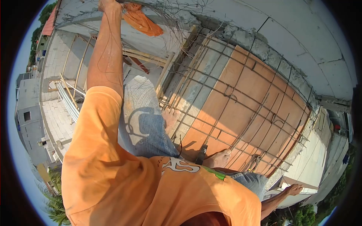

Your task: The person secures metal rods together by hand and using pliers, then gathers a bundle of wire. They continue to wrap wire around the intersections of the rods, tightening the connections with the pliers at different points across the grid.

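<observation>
- Head view showed us the left hand (108,4) at the top edge, partly cut; we could not tell its grip.
- Just beside it, we saw the orange cloth (143,23) and thin loose wires (176,22).
- Then we saw the steel bar grid (260,107) above the orange-brown panels (215,113), near our bare feet (218,159).
- Farthest right, our right hand (294,189) was narrow, fingers bent; we could not tell if it held something.
</observation>
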The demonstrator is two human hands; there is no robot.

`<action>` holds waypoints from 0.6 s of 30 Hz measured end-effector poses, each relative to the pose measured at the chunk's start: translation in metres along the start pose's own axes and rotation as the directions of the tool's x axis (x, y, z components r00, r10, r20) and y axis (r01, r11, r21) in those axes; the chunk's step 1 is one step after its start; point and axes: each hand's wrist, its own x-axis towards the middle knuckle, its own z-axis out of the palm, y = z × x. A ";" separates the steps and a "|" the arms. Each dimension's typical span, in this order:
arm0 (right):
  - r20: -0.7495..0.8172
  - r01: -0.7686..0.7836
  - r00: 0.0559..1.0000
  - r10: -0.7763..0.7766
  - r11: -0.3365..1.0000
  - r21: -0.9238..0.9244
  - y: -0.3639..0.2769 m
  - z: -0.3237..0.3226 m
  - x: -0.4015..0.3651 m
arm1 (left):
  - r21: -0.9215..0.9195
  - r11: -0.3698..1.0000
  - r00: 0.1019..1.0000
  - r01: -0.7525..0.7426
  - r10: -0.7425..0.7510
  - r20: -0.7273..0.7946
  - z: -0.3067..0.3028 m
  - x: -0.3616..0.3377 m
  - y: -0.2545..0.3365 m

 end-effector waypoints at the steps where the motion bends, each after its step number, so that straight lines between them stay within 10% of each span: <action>1: 0.029 -0.256 0.965 0.261 0.958 -0.131 0.009 -0.008 0.003 | -0.013 0.999 0.998 0.040 -0.039 0.047 -0.008 0.009 0.010; 6: 0.139 -0.166 0.981 0.138 0.962 0.219 0.092 -0.004 -0.006 | 0.238 0.971 0.981 0.013 -0.059 0.185 -0.024 0.075 0.066; 8: 0.142 -0.291 0.957 0.255 0.847 0.444 0.010 -0.003 -0.033 | 0.066 0.998 0.950 0.003 -0.023 0.311 -0.017 0.114 0.089; 9: 0.213 -0.328 0.942 0.258 0.841 0.431 -0.017 -0.007 -0.039 | -0.043 0.982 0.749 0.185 -0.112 0.654 -0.035 0.180 0.108; 18: 0.201 -0.380 0.919 0.339 0.898 0.221 -0.128 -0.006 -0.069 | -0.042 0.997 0.820 0.066 -0.030 0.572 0.119 0.138 0.133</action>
